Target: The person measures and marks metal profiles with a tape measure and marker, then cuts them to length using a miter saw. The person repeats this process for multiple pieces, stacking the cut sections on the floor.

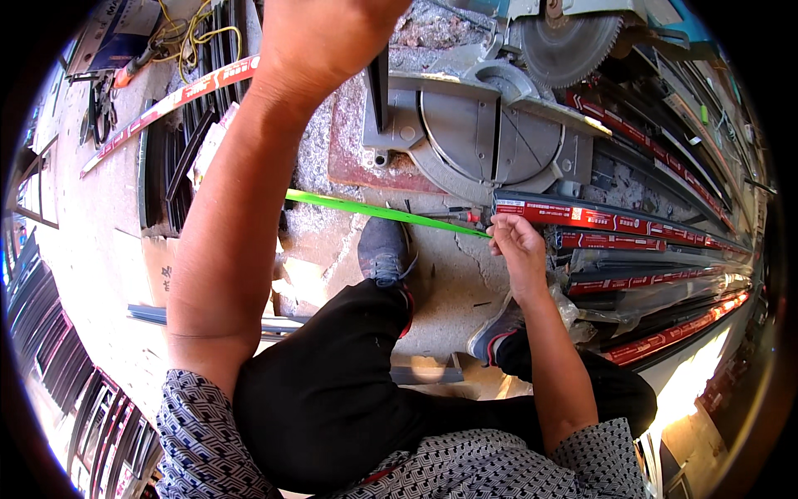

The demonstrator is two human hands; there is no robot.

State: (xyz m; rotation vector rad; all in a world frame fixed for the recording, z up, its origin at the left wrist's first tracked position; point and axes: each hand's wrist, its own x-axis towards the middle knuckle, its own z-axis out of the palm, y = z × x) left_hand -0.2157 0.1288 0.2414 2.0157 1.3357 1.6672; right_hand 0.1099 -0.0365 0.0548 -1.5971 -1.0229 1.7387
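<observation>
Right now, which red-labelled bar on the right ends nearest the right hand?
The dark bar whose near end shows just above the right hand; the other red-labelled bars on that side begin farther right.

From the person's head, the fisheye looks steeply down, over the lap and forward to the saw up ahead, the left hand large near the lens.
</observation>
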